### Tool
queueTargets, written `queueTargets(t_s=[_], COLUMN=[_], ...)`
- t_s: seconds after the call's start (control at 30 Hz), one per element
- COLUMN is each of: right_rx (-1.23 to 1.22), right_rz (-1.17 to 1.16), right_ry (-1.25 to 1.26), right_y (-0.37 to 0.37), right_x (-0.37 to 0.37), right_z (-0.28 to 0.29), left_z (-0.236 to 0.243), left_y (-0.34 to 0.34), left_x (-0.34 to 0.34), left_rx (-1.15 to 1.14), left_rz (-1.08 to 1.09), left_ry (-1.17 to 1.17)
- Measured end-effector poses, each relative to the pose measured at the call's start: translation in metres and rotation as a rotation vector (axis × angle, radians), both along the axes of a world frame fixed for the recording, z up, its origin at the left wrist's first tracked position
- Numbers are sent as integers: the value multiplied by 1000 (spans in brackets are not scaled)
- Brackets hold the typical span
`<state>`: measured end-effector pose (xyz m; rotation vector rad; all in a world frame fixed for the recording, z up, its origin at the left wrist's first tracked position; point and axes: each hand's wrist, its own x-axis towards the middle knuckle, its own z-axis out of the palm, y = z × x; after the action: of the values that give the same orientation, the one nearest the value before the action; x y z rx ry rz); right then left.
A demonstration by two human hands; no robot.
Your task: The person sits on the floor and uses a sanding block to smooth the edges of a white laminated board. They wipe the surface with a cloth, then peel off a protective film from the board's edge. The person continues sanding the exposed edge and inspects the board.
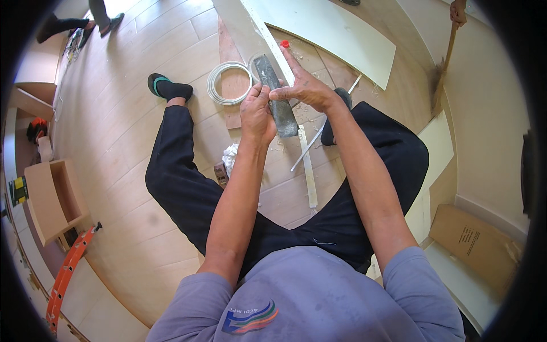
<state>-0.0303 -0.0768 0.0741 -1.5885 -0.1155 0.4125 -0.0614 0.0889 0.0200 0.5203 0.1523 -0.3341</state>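
Two bare hands at dark grey oblong block (282,113), held above floor (122,171) between spread legs. Left hand (256,115) curled closed round block's left edge. Right hand (307,89) mostly open, thumb against block, fingers stretched toward far side. Coiled white strip (211,84) just left of block. Writing: grey shirt (353,290), near, bears blue, green and orange wavy emblem (250,318) with pale lettering; cardboard box (450,228), near right, carries several dark printed lines, very small. Far right, another person's hand (458,13) grips wooden handle (448,54).
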Motion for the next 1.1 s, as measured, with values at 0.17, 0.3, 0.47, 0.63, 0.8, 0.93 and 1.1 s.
queueTargets(t_s=[0.17, 0.3, 0.47, 0.63, 0.8, 0.93, 1.1], right_rx=[12, -98, 107, 313, 330, 244, 368], right_rz=[30, -47, -250, -334, -362, -330, -319], right_ry=[70, -187, -79, 115, 123, 19, 67], right_y=[-4, -5, -4, -15, -9, -3, -25], right_x=[0, -1, 2, -2, -6, -3, 1], right_z=[5, -9, -29, -47, -25, -36, -52], left_z=[8, 7, 7, 13, 13, 18, 13], left_y=[4, -3, -25, -47, -38, -38, -55], left_x=[-4, 17, 56, 15, -5, 54, -2], left_rx=[-8, 289, 1010, 1170, 1185, 1143, 1164], left_rz=[-29, 144, 437, 357, 284, 397, 394], left_ry=[13, -127, -505, -492, -537, -517, -635])
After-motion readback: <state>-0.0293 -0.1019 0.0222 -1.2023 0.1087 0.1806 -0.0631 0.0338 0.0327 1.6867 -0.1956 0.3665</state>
